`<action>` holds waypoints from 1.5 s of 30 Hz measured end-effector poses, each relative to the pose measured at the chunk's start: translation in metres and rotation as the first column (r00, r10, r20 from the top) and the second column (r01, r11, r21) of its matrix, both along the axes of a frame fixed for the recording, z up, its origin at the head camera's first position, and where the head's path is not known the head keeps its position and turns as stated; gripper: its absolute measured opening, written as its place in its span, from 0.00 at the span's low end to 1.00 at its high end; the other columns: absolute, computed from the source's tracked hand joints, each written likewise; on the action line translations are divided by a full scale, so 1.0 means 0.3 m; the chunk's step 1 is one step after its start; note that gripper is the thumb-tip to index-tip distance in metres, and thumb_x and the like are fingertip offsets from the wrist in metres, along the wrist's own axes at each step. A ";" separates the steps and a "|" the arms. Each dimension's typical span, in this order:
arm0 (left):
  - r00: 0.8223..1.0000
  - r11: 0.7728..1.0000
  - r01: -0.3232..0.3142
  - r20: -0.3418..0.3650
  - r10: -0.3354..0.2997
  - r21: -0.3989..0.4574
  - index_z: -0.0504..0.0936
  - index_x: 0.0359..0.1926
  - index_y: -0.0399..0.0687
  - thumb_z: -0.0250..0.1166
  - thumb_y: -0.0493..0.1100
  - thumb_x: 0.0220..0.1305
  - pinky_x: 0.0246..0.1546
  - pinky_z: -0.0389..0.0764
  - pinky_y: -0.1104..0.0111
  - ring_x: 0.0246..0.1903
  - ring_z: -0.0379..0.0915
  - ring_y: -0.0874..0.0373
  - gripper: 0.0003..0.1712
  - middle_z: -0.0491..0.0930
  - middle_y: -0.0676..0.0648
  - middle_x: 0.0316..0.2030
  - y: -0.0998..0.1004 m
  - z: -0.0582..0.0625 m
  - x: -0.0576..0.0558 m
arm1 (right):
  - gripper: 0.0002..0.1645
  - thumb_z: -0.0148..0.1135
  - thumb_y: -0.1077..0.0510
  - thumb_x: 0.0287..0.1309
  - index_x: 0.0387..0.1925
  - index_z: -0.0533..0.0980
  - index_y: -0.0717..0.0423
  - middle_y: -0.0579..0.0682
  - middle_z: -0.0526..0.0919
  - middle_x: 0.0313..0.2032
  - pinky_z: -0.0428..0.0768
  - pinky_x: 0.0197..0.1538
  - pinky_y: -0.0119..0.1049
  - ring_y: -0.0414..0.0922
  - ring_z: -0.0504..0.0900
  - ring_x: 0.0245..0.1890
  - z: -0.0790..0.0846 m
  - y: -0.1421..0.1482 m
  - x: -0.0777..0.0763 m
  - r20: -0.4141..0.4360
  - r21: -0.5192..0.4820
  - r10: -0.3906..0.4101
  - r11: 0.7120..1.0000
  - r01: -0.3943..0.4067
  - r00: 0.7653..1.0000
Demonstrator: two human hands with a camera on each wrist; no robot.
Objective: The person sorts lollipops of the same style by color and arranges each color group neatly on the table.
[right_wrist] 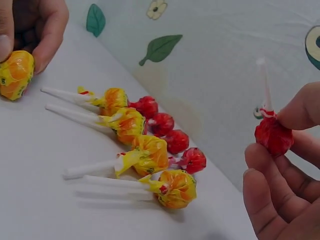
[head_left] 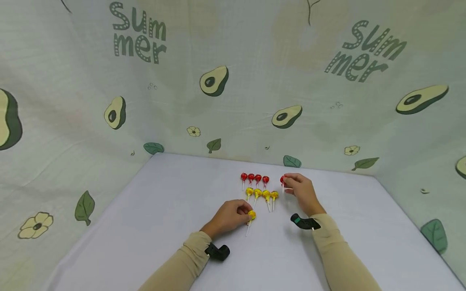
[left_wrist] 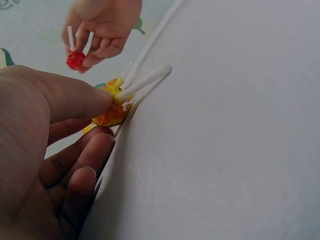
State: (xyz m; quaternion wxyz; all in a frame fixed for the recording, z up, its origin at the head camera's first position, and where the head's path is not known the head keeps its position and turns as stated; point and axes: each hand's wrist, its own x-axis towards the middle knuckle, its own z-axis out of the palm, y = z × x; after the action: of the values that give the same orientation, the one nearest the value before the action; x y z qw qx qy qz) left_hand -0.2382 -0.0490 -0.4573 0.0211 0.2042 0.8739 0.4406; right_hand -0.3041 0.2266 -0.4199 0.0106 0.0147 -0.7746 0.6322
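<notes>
My left hand (head_left: 231, 215) pinches a yellow-wrapped lollipop (left_wrist: 112, 111) between thumb and fingers, close over the white table. Its white stick (left_wrist: 145, 82) points away from the thumb. Further back and to the right, my right hand (head_left: 300, 192) pinches a red lollipop (right_wrist: 274, 136) by its wrapped head. In the left wrist view a second white stick (left_wrist: 90, 42) shows by the right hand's fingers; its other end is hidden. Between the hands lies a row of several yellow lollipops (right_wrist: 177, 189), sticks toward me. Just behind them runs a row of several red lollipops (head_left: 251, 177).
The white tabletop (head_left: 153, 202) reaches back to a hanging cloth (head_left: 247, 52) printed with avocados, leaves and lettering. The same cloth stands at both sides. A black band with a camera (head_left: 217, 251) sits on the left wrist, another (head_left: 305, 222) on the right.
</notes>
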 end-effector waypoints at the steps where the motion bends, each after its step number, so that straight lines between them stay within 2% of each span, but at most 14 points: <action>1: 1.000 1.000 0.001 -0.001 -0.001 0.000 0.85 0.41 0.54 0.71 0.42 0.61 0.35 0.76 0.70 0.32 0.74 0.65 0.07 0.78 0.60 0.30 0.001 -0.001 0.001 | 0.27 0.58 0.46 0.71 0.61 0.73 0.60 0.58 0.78 0.55 0.80 0.49 0.31 0.55 0.78 0.53 0.001 -0.001 -0.007 0.007 -0.011 -0.003 1.000 0.003 1.000; 5: 1.000 1.000 -0.003 0.003 0.003 0.000 0.85 0.41 0.55 0.71 0.44 0.62 0.35 0.76 0.70 0.32 0.75 0.66 0.07 0.79 0.60 0.30 0.005 0.001 0.005 | 0.27 0.59 0.48 0.71 0.62 0.72 0.61 0.58 0.78 0.55 0.80 0.50 0.32 0.51 0.77 0.51 0.005 -0.010 -0.036 0.046 -0.065 -0.016 0.998 0.019 0.999; 11: 1.000 1.000 -0.013 0.004 0.013 -0.004 0.85 0.42 0.55 0.71 0.45 0.63 0.36 0.77 0.70 0.33 0.75 0.66 0.07 0.79 0.60 0.31 0.001 0.009 0.008 | 0.26 0.57 0.48 0.72 0.63 0.72 0.59 0.56 0.77 0.56 0.77 0.57 0.37 0.50 0.76 0.51 0.002 -0.035 -0.074 0.098 -0.091 -0.022 0.995 0.031 0.995; 17: 1.000 1.000 -0.005 0.000 0.005 -0.012 0.85 0.42 0.54 0.71 0.44 0.63 0.36 0.77 0.70 0.32 0.75 0.66 0.07 0.79 0.60 0.31 -0.002 0.008 0.009 | 0.26 0.59 0.50 0.71 0.63 0.72 0.59 0.54 0.78 0.54 0.77 0.55 0.36 0.48 0.78 0.50 -0.007 -0.033 -0.115 0.158 -0.139 -0.065 0.986 0.087 0.985; 25: 1.000 1.000 -0.009 -0.016 0.009 -0.017 0.85 0.42 0.54 0.71 0.45 0.62 0.36 0.76 0.71 0.32 0.74 0.66 0.08 0.79 0.61 0.32 0.001 0.005 0.001 | 0.26 0.58 0.49 0.71 0.63 0.72 0.61 0.58 0.80 0.56 0.75 0.57 0.39 0.48 0.80 0.51 -0.010 -0.020 -0.145 0.099 -0.010 -0.032 0.999 0.033 0.995; 33: 1.000 0.999 -0.024 0.020 0.024 -0.028 0.84 0.41 0.56 0.71 0.46 0.63 0.36 0.76 0.71 0.32 0.74 0.66 0.07 0.78 0.61 0.31 0.003 -0.001 0.006 | 0.26 0.59 0.51 0.71 0.64 0.72 0.61 0.55 0.82 0.53 0.78 0.47 0.32 0.42 0.81 0.44 -0.042 -0.025 -0.155 0.120 -0.011 -0.085 0.996 0.087 0.989; 36: 1.000 0.999 -0.021 0.009 0.021 -0.031 0.84 0.41 0.55 0.71 0.45 0.63 0.35 0.76 0.71 0.32 0.73 0.66 0.06 0.78 0.61 0.30 0.005 0.000 0.011 | 0.26 0.59 0.52 0.71 0.63 0.72 0.63 0.58 0.81 0.54 0.79 0.46 0.31 0.45 0.81 0.46 -0.053 -0.030 -0.155 0.100 0.003 -0.081 0.997 0.081 0.992; 40: 1.000 0.999 -0.012 -0.004 0.011 -0.036 0.84 0.40 0.55 0.71 0.45 0.62 0.35 0.75 0.71 0.31 0.73 0.67 0.06 0.77 0.60 0.30 0.007 0.002 0.012 | 0.25 0.60 0.51 0.71 0.61 0.73 0.62 0.59 0.80 0.55 0.80 0.47 0.31 0.49 0.79 0.48 -0.068 -0.032 -0.158 0.070 0.080 -0.044 0.996 0.038 0.997; 45: 1.000 0.999 -0.019 -0.012 0.019 -0.045 0.84 0.41 0.54 0.70 0.45 0.62 0.34 0.75 0.71 0.30 0.72 0.67 0.06 0.77 0.60 0.29 0.003 0.009 0.013 | 0.24 0.60 0.50 0.70 0.59 0.75 0.62 0.59 0.81 0.53 0.79 0.49 0.35 0.52 0.79 0.49 -0.067 -0.045 -0.167 0.034 0.169 -0.011 0.986 0.005 0.999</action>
State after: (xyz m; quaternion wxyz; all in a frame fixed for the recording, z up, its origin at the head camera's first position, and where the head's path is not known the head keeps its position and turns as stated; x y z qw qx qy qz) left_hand -0.2342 -0.0480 -0.4547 0.0163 0.1980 0.8856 0.4198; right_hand -0.3542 0.2132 -0.4399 -0.0016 0.0016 -0.8254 0.5645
